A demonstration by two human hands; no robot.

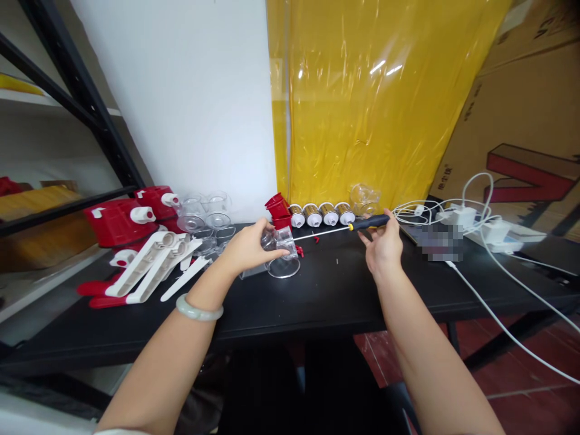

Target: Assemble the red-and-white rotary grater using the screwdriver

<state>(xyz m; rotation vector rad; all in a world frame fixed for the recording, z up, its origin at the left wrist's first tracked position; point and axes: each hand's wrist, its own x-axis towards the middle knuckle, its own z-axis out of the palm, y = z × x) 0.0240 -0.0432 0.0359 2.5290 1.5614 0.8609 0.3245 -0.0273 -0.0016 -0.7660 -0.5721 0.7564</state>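
Observation:
My left hand (251,249) grips a clear plastic cup-like part (283,241) above the black table, thumb and fingers on its sides. In my right hand (383,244) is a long screwdriver (369,223) with a black and yellow handle, held almost level. Its thin shaft points left, and the tip meets the clear part's right side; whether it is inside a hole I cannot tell. A round clear rim (283,267) lies just below the held part. Small red pieces (299,250) rest near the shaft.
Metal-and-white cylinders (328,214) and red parts (278,208) line the back. Red housings (120,222), white levers (156,263) and clear cups (217,208) crowd the left. White cables (487,241) and a device with a blurred screen (437,243) lie right.

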